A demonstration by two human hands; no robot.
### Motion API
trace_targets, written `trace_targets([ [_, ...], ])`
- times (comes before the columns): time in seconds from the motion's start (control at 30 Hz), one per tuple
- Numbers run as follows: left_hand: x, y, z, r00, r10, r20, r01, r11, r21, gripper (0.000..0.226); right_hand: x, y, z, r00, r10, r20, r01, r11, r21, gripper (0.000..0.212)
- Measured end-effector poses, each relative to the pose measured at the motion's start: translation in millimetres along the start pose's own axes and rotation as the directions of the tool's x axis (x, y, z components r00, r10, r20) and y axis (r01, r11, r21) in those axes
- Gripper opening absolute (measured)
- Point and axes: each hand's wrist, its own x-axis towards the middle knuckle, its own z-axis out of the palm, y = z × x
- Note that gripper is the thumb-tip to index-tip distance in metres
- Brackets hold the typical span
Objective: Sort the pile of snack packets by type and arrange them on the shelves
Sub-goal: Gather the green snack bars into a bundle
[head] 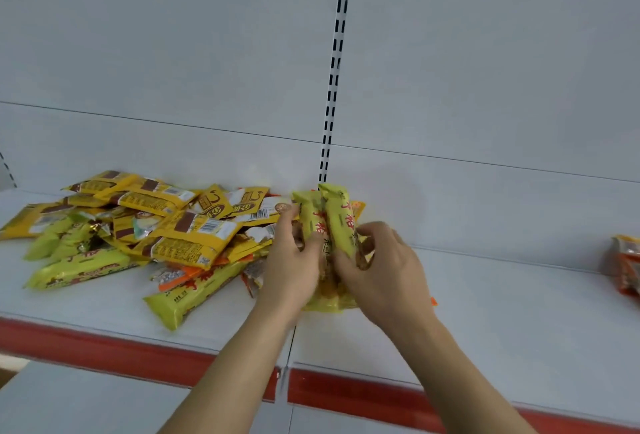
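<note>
Item: lower shelf (86, 395), bare grey surface at 7 o'clock, nearest the camera; above it the red price rail (104, 347) fronting the working shelf (485, 312).

Item: left hand (291, 267), centre frame, fingers curled round a bunch of yellow-green packets (332, 222), thumb stretched up toward the pile at 10 o'clock.

Item: right hand (384, 267), fingers bent, pinching the same bunch from the 3 o'clock side. Both hands grasp; neither is released. The bunch stands nearly upright, its lower ends on the shelf, close to the slotted upright (334, 63) at 12 o'clock.

Item: unsorted pile (149, 233), 9 to 10 o'clock, touching the left hand's side. Mixed stock: darker yellow packets (187, 243) lying over yellow-green ones (orange-trimmed packets are half buried, count not readable).

Item: orange packets (623, 267), far at 3 o'clock, cut by the frame edge.

Risks, as judged: the glossy bunch may fan out or slide when either grip loosens; the left wrist could drag pile packets along; one long yellow-green packet (194, 295) at 8 o'clock lies near the front lip and a nudge might tip it over the rail.

Room: open shelf from the bunch toward 3 o'clock, well apart from the orange packets; back panel (485, 53) limits depth at 12 o'clock; front lip unguarded.
</note>
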Motion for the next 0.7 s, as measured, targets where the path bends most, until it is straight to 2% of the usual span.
trace_targets([
  [0.03,-1.7,2.1,3.2,0.999,-0.03,0.025,0.032,0.997,-0.065,0.062,-5.0,-3.8,2.1,0.999,-0.05,-0.016,0.051,0.999,0.004,0.041],
  [0.1,-1.2,2.2,6.6,0.995,-0.075,0.06,0.083,0.987,-0.141,0.093,-9.4,-2.5,4.4,0.984,-0.172,-0.055,0.174,0.984,0.044,0.03],
  [0.17,0.6,4.0,5.1,0.996,-0.058,0.065,0.065,0.993,-0.103,0.112,-6.9,4.3,-2.2,0.973,-0.231,-0.017,0.231,0.962,0.142,0.019],
  [0.3,5.4,6.2,3.6,0.995,-0.051,0.086,0.056,0.997,-0.055,0.1,1.2,11.8,-16.2,0.98,-0.131,0.151,0.062,0.919,0.389,0.023],
  [0.47,7.6,9.3,1.6,0.992,-0.115,0.061,0.118,0.991,-0.06,0.103,6.2,9.4,-4.9,0.982,-0.111,0.154,0.027,0.887,0.462,0.02],
  [0.57,10.6,9.7,4.5,0.988,-0.148,0.043,0.15,0.987,-0.051,0.109,8.5,13.3,-4.3,0.976,-0.199,0.093,0.142,0.894,0.424,0.015],
  [0.67,12.9,8.8,6.3,0.986,-0.163,0.036,0.164,0.985,-0.044,0.097,19.8,25.2,-1.2,0.979,-0.131,0.157,0.046,0.888,0.458,0.021],
  [0.7,13.4,8.2,6.0,0.986,-0.165,0.026,0.166,0.985,-0.048,0.092,27.0,33.2,2.9,0.987,-0.105,0.124,0.049,0.92,0.389,0.022],
])
